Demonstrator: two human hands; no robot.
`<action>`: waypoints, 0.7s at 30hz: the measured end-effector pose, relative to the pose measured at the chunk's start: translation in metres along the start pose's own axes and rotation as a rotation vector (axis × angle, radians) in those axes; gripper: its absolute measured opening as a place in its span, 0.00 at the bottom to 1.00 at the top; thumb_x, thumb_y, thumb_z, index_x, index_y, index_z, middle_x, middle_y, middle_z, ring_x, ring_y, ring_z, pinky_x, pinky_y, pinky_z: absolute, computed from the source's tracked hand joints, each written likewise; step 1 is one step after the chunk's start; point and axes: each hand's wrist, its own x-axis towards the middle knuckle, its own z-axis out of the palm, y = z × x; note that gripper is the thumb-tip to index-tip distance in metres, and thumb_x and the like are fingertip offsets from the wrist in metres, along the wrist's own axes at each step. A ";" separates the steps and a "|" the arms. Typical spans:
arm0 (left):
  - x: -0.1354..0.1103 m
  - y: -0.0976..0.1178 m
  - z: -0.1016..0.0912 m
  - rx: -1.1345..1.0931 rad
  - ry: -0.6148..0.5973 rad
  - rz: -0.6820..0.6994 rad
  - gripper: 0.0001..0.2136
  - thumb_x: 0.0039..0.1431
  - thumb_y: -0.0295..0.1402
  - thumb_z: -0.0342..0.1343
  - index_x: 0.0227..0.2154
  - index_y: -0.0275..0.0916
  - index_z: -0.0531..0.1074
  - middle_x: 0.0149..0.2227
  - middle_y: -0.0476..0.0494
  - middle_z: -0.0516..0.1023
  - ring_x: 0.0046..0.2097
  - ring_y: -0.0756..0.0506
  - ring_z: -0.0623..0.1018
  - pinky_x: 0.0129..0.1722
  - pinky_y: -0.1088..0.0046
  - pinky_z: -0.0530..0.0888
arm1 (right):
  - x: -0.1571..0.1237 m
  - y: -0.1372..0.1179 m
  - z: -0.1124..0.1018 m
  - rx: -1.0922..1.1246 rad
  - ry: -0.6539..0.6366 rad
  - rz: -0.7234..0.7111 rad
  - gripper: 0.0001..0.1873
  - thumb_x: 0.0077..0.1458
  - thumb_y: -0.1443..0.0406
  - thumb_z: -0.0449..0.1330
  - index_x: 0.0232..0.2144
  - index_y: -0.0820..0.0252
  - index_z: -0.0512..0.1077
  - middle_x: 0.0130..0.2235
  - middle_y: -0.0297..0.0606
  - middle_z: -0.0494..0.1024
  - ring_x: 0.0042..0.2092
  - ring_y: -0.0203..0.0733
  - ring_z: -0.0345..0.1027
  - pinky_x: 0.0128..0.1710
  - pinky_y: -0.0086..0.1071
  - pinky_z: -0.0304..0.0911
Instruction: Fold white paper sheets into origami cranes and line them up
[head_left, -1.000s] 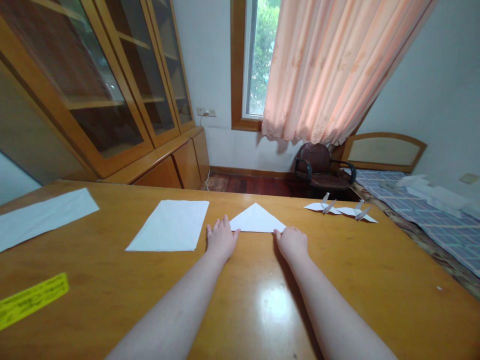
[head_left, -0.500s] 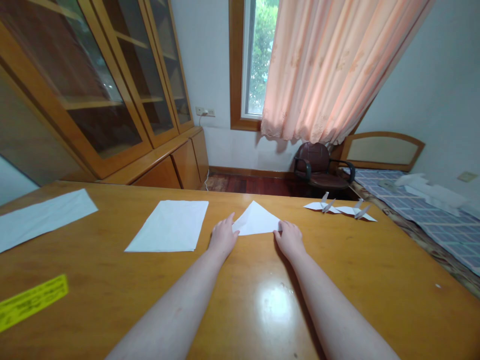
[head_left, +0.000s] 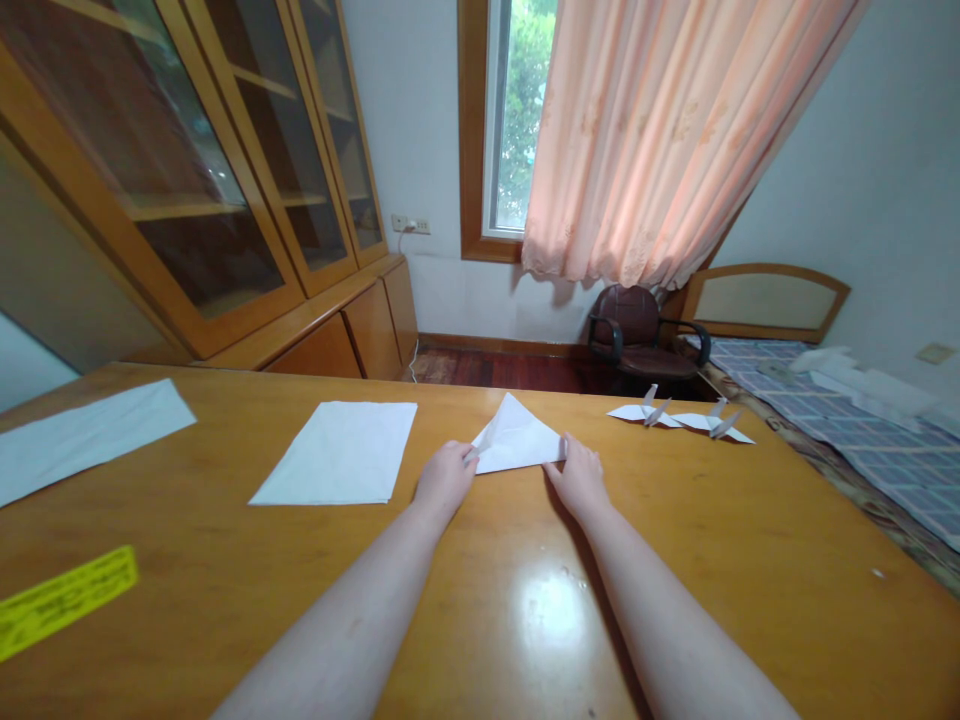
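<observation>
Room: I'm looking down a wooden counter [head_left: 225, 610], with a glass-fronted cabinet [head_left: 187, 170] far left, a curtain [head_left: 660, 130] and a chair [head_left: 628, 330] far ahead, and a bed [head_left: 885, 470] to the right.

Folded sheet: the white triangle [head_left: 519, 438] lies mid-counter, its point aimed far, and it sits under both grips.

Left grip [head_left: 444, 480]: fingers drawn together at the sheet's left corner; I can't tell whether they're clamped on it.

Right grip [head_left: 577, 482]: fingers apart, tips at the sheet's near right edge; I can't tell whether it's held.

Next move: both grips are occupied, so any further fold must work from these corners.

Nearby: a plain sheet [head_left: 334, 453] just left, a long sheet [head_left: 82, 440] far left, a yellow strip [head_left: 64, 603] near left, paper cranes [head_left: 679, 418] right.
</observation>
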 end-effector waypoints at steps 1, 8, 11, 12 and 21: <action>-0.001 0.000 -0.001 0.010 0.022 -0.019 0.12 0.57 0.35 0.48 0.40 0.41 0.73 0.39 0.44 0.74 0.41 0.45 0.74 0.38 0.73 0.67 | 0.000 0.001 0.001 0.010 0.004 -0.001 0.33 0.51 0.58 0.55 0.57 0.67 0.55 0.56 0.49 0.64 0.57 0.53 0.54 0.59 0.44 0.41; -0.007 0.004 -0.008 0.045 0.152 -0.012 0.13 0.60 0.33 0.45 0.43 0.45 0.72 0.45 0.47 0.76 0.44 0.46 0.75 0.41 0.73 0.68 | 0.000 0.003 0.004 0.103 0.145 -0.078 0.37 0.52 0.59 0.54 0.60 0.69 0.48 0.60 0.52 0.56 0.62 0.50 0.46 0.60 0.44 0.41; -0.009 0.006 -0.006 0.087 0.144 0.049 0.15 0.59 0.31 0.46 0.46 0.47 0.72 0.46 0.49 0.76 0.45 0.46 0.75 0.43 0.71 0.68 | -0.004 -0.001 0.001 0.133 0.256 -0.150 0.37 0.53 0.59 0.53 0.60 0.69 0.46 0.63 0.53 0.49 0.63 0.49 0.42 0.60 0.44 0.42; -0.010 0.006 -0.006 0.104 0.145 0.066 0.15 0.59 0.30 0.46 0.46 0.47 0.72 0.46 0.49 0.76 0.45 0.46 0.75 0.43 0.71 0.68 | -0.006 -0.002 0.000 0.137 0.285 -0.168 0.37 0.53 0.59 0.53 0.60 0.69 0.45 0.63 0.54 0.48 0.64 0.49 0.40 0.60 0.45 0.43; -0.011 0.005 -0.002 0.211 0.239 0.234 0.16 0.58 0.29 0.48 0.47 0.48 0.72 0.41 0.49 0.79 0.39 0.45 0.76 0.38 0.68 0.67 | -0.011 -0.008 -0.006 0.184 0.537 -0.402 0.39 0.53 0.60 0.55 0.61 0.61 0.42 0.64 0.52 0.45 0.64 0.53 0.40 0.58 0.56 0.45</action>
